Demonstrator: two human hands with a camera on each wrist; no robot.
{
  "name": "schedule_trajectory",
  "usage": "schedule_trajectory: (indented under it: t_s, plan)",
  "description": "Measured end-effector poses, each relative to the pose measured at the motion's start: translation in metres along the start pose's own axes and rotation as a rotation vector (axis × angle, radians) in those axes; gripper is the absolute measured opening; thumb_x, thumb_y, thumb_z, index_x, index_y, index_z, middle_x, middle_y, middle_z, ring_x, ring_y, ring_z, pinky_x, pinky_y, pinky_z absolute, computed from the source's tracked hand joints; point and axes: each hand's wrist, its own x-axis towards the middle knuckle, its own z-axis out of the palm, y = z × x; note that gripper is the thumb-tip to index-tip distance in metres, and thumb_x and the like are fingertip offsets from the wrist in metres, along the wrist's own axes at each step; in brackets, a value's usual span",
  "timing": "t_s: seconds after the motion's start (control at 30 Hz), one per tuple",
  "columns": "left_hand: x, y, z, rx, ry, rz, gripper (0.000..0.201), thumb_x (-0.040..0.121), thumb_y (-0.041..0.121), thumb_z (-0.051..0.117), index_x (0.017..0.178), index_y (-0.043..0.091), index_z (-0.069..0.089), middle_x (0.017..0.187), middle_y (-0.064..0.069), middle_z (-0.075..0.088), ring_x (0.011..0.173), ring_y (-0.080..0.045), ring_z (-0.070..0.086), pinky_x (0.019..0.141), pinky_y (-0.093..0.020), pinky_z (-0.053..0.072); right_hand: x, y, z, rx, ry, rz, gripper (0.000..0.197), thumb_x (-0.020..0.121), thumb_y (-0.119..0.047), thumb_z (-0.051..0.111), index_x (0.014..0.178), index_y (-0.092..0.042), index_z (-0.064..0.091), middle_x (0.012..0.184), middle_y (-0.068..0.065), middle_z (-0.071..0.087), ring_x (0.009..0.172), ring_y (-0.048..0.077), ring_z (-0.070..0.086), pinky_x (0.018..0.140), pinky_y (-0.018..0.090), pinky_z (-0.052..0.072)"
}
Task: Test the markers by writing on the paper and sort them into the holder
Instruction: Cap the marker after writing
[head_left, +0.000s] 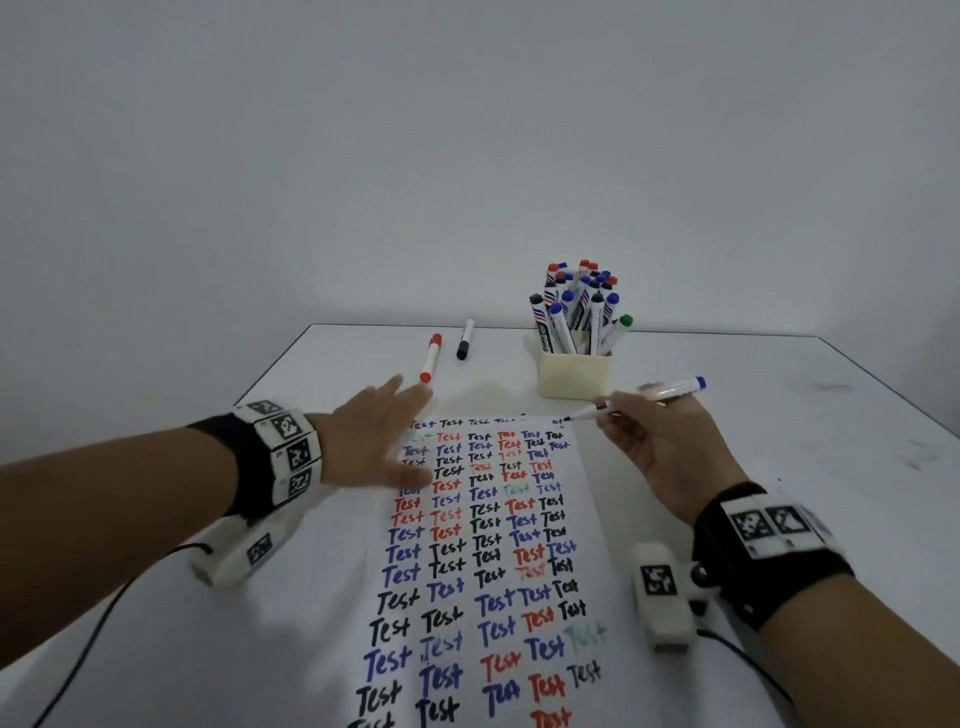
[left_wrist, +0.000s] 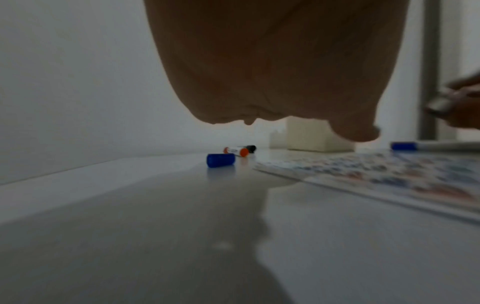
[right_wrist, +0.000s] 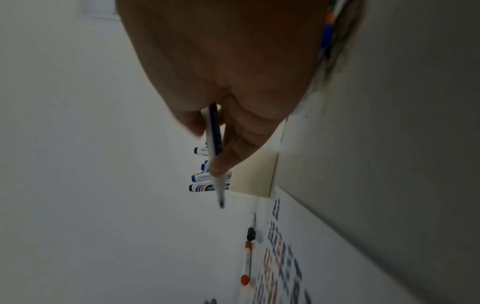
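Now steady printed white paper sheet (head_left: 597, 525) with flat, spread left hand (head_left: 376, 439); right hand (head_left: 660, 457) fingers pinch uncapped blue-ended white marker (head_left: 641, 399); touch tip lightly at paper's top corner.

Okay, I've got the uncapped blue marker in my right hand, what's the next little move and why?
Probably lower the tip of the blue marker onto the paper and write a test word. Your right hand holds it uncapped just over the paper's top right corner, its cap lies on the table, and your left hand lies flat across the sheet's upper left.
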Motion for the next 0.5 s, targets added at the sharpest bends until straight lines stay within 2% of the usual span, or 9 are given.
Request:
schedule_trajectory:
  t_s: [0.07, 0.13, 0.27, 0.4, 0.5]
  plan:
    - [-0.005, 0.012, 0.009, -0.013, -0.18, 0.005, 0.125, 0.072, 0.088, 0.043, 0.156, 0.019, -0.019, 0.165, 0.003, -0.02, 0.151, -0.021, -0.02, 0.121, -0.041, -0.003, 0.007, 0.0, -0.001, -0.041, -0.043, 0.004, 0.015, 0.093, 0.007, 0.064, 0.104, -0.003, 0.06, 0.098, 0.022, 0.073, 0.084, 0.024, 0.071, 0.076, 0.026, 0.062]
    - [-0.001, 0.013, 0.016, 0.02, -0.268, -0.01, 0.121, 0.078, 0.083, 0.046, 0.155, 0.021, -0.024, 0.162, 0.003, -0.028, 0.149, -0.02, -0.024, 0.121, -0.042, -0.004, 0.013, 0.003, -0.003, -0.101, -0.054, 0.019, 0.02, 0.092, 0.009, 0.066, 0.11, 0.001, 0.062, 0.1, 0.022, 0.073, 0.084, 0.024, 0.073, 0.079, 0.027, 0.063]
    - [0.006, 0.013, 0.021, 0.088, -0.288, -0.028, 0.124, 0.073, 0.088, 0.046, 0.155, 0.025, -0.024, 0.162, 0.0, -0.029, 0.151, -0.022, -0.022, 0.121, -0.042, -0.005, 0.018, 0.015, -0.006, -0.255, -0.046, -0.006, 0.012, 0.087, 0.007, 0.073, 0.098, 0.003, 0.069, 0.097, 0.026, 0.071, 0.083, 0.028, 0.071, 0.075, 0.028, 0.063]
    - [0.008, 0.011, 0.023, 0.101, -0.302, -0.036, 0.124, 0.072, 0.091, 0.044, 0.154, 0.028, -0.025, 0.162, 0.001, -0.031, 0.15, -0.021, -0.023, 0.122, -0.044, -0.005, 0.02, 0.02, -0.01, -0.415, -0.089, -0.058, 0.013, 0.086, 0.005, 0.076, 0.097, 0.007, 0.069, 0.096, 0.028, 0.074, 0.083, 0.03, 0.073, 0.076, 0.028, 0.062]
    - [0.009, 0.007, 0.024, 0.102, -0.32, -0.032, 0.132, 0.059, 0.101, 0.032, 0.153, 0.03, -0.027, 0.161, 0.003, -0.033, 0.149, -0.019, -0.026, 0.122, -0.045, -0.008, 0.022, 0.022, -0.013, -0.485, -0.098, -0.094, 0.008, 0.087, 0.0, 0.077, 0.092, 0.0, 0.072, 0.088, 0.023, 0.076, 0.081, 0.028, 0.074, 0.079, 0.033, 0.061]
